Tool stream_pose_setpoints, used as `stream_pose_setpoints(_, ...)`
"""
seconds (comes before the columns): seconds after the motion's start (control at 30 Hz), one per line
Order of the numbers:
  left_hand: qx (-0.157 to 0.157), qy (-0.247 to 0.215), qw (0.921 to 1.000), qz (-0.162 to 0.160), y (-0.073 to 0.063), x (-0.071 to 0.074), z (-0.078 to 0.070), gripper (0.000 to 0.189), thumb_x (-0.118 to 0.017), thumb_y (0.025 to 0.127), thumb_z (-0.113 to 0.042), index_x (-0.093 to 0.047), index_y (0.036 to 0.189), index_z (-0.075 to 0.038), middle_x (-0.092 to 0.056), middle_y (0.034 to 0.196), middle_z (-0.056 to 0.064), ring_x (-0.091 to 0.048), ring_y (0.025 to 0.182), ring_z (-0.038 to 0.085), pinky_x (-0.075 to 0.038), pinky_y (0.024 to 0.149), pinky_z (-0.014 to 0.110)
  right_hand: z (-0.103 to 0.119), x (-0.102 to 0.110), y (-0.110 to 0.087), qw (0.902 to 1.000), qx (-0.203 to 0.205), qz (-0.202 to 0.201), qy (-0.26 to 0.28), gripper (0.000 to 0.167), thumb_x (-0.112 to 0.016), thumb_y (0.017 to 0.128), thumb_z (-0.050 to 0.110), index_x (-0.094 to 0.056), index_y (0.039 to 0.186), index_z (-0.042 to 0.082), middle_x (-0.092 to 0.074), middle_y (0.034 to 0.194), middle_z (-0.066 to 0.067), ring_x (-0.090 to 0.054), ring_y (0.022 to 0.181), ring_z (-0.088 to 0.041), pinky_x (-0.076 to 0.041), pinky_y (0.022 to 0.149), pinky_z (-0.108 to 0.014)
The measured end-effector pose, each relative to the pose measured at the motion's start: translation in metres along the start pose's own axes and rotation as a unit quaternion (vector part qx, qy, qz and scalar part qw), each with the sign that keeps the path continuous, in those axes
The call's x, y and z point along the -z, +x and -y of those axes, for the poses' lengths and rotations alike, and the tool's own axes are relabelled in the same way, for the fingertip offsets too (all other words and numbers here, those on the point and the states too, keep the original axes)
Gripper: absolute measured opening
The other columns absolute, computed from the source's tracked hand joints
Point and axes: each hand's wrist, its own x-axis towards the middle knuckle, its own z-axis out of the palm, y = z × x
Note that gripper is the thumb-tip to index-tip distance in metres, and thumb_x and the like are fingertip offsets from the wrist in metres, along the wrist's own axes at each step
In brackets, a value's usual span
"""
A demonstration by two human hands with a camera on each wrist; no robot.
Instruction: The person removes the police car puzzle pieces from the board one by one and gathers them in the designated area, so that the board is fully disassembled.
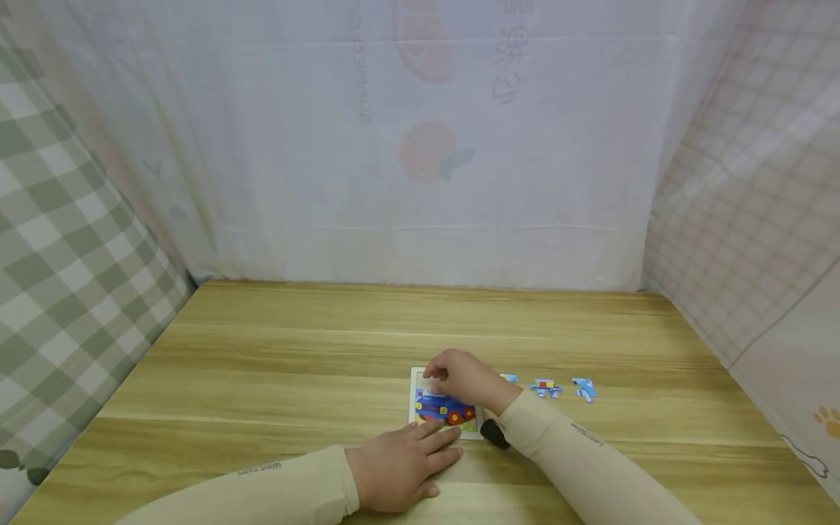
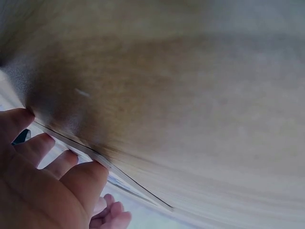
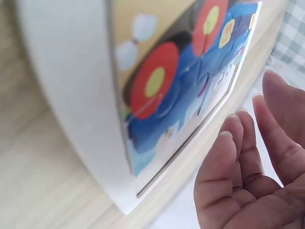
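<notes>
A jigsaw board with a white frame (image 1: 413,397) lies on the table, its picture a blue vehicle with red and yellow wheels (image 3: 155,82). My left hand (image 1: 397,467) rests with spread fingers on the board's near edge. Over the board's far part hovers my right hand (image 1: 462,379). Its fingers (image 3: 217,164) are loosely bent, apart from the thumb, and nothing shows between them. In the right wrist view, a pale strip inside the frame has no picture pieces. Part of the board is hidden under both hands.
Right of the board lie loose jigsaw pieces: a blue corner-like one (image 1: 584,389), one with red and yellow (image 1: 547,388), and another (image 1: 508,378) partly behind the right wrist. A small black object (image 1: 494,434) sits by that wrist. Cloth walls (image 1: 420,248) surround the wooden table (image 1: 295,343).
</notes>
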Motion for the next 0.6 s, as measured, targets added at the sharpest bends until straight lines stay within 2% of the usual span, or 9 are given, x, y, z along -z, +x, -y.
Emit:
stream_pose_setpoints(0.13,0.000,0.007,1.0000,0.000,-0.0006,0.0003,-0.0001,0.052,-0.044,0.100,-0.045,-0.044,0.146,-0.021,-0.036,0.153,0.000,-0.036,0.139,0.021,-0.036,0.107,0.029,0.0023,-0.0016,0.0020,0.9999,0.007,0.008,-0.006,0.011,-0.072,0.083,0.002,-0.072,0.094,0.004,-0.067,0.092,-0.004,-0.059,0.085,-0.015,-0.051,0.082,-0.037)
stream_pose_setpoints(0.37,-0.001,0.006,1.0000,-0.004,-0.0004,-0.0009,0.0002,0.052,-0.045,0.099,-0.045,-0.044,0.146,-0.020,-0.036,0.153,0.001,-0.036,0.139,0.021,-0.036,0.107,0.028,0.0058,-0.0055,0.0044,0.9993,0.017,0.028,-0.019,0.010,-0.074,0.082,0.003,-0.072,0.092,0.002,-0.065,0.085,-0.002,-0.054,0.076,-0.014,-0.050,0.075,-0.034)
stream_pose_setpoints(0.6,-0.001,0.013,0.9998,-0.013,-0.0001,-0.0025,-0.0003,0.052,-0.047,0.098,-0.046,-0.046,0.145,-0.021,-0.038,0.152,0.000,-0.037,0.138,0.021,-0.037,0.107,0.029,0.0085,-0.0090,0.0062,0.9987,0.012,0.040,-0.029,0.010,-0.076,0.081,0.004,-0.072,0.090,0.004,-0.068,0.087,-0.003,-0.060,0.082,-0.017,-0.052,0.080,-0.039)
